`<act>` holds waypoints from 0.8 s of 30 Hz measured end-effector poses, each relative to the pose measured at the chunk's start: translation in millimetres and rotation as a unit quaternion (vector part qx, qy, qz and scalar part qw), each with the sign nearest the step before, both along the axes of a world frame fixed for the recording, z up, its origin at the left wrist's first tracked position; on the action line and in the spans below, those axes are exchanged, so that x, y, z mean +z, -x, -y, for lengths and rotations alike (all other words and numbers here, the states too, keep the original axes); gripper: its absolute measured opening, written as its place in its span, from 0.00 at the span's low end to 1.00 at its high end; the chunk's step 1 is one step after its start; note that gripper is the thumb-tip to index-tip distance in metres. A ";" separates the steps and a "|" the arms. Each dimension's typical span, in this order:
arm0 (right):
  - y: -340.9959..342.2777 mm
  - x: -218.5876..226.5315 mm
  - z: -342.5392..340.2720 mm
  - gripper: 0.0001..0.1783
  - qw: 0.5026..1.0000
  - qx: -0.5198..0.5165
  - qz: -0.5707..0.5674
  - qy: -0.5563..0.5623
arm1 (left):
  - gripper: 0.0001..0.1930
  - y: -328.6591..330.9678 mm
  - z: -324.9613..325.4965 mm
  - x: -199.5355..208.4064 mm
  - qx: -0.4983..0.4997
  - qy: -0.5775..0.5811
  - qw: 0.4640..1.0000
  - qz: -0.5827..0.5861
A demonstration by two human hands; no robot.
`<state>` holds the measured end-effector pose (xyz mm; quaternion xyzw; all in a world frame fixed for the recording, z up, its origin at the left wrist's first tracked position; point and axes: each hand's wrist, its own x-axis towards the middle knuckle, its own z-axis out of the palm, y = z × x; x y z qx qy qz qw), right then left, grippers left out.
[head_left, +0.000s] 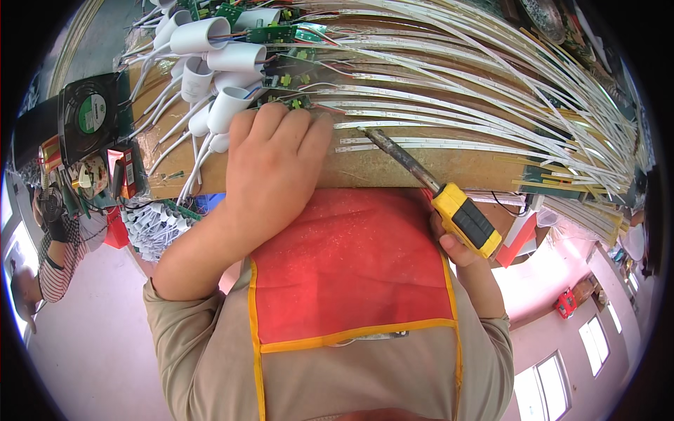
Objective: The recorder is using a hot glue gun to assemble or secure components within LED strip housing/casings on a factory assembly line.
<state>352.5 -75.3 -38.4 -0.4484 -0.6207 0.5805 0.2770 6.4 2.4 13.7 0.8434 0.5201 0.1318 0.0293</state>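
Observation:
My right hand (458,247) grips the yellow and black handle of a soldering iron (463,219). Its dark metal shaft points up and left, with the tip at the end of a thin white LED strip (421,127). Closed and bent at the fingers, my left hand (275,168) rests at the near edge of the bench, beside a white cylindrical housing (229,111) and a small green circuit board (298,100). Its fingertips are hidden, so whatever they pinch does not show. Farther back, more white housings (200,36) with wires and green boards (272,34) are lined up.
Many LED strips fan out across the brown bench (393,167) to the right. At the left stand a black fan (90,116) and a red box (122,172). A pile of white wired parts (160,230) sits below the bench edge. Another person (57,259) works at far left.

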 end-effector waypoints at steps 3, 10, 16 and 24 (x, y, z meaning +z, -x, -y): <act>2.3 -1.4 0.3 0.20 1.000 -0.003 0.002 -0.018 | 0.19 -2.5 3.5 5.5 0.013 -0.011 0.999 -0.038; 6.1 -1.9 0.0 0.18 0.999 -0.031 -0.033 0.007 | 0.17 4.6 9.2 7.6 0.027 0.008 0.997 -0.068; 6.9 -1.5 0.2 0.17 0.998 -0.035 -0.044 0.024 | 0.11 4.9 8.5 7.0 0.035 0.008 0.998 -0.052; 5.1 -3.2 1.8 0.15 0.999 -0.032 -0.030 0.018 | 0.10 4.3 6.7 2.3 0.029 -0.008 0.998 -0.052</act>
